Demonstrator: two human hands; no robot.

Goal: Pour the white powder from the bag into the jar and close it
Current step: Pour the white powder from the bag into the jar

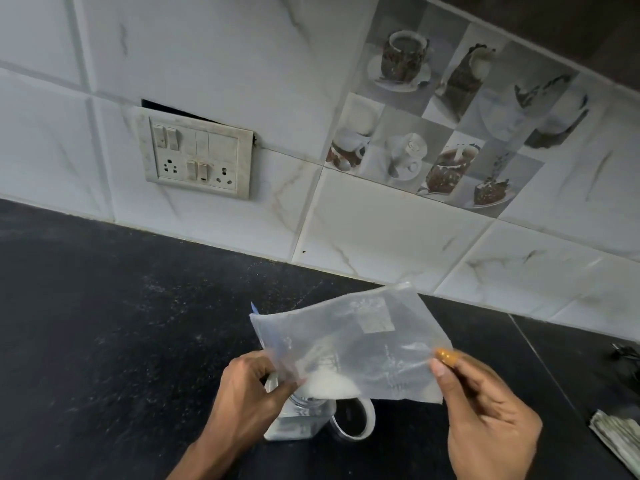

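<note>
Here, left hand [247, 386] pinching bag [349, 344] over jar [298, 415], right hand [485, 410] gripping opposite corner

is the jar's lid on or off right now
Off. The lid lies on the black counter beside the jar, whose open mouth sits under the bag with powder gathered at its lowest corner.

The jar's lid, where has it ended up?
In the head view, the lid lies on the black counter just right of the jar, below the bag, between the two hands.
</note>
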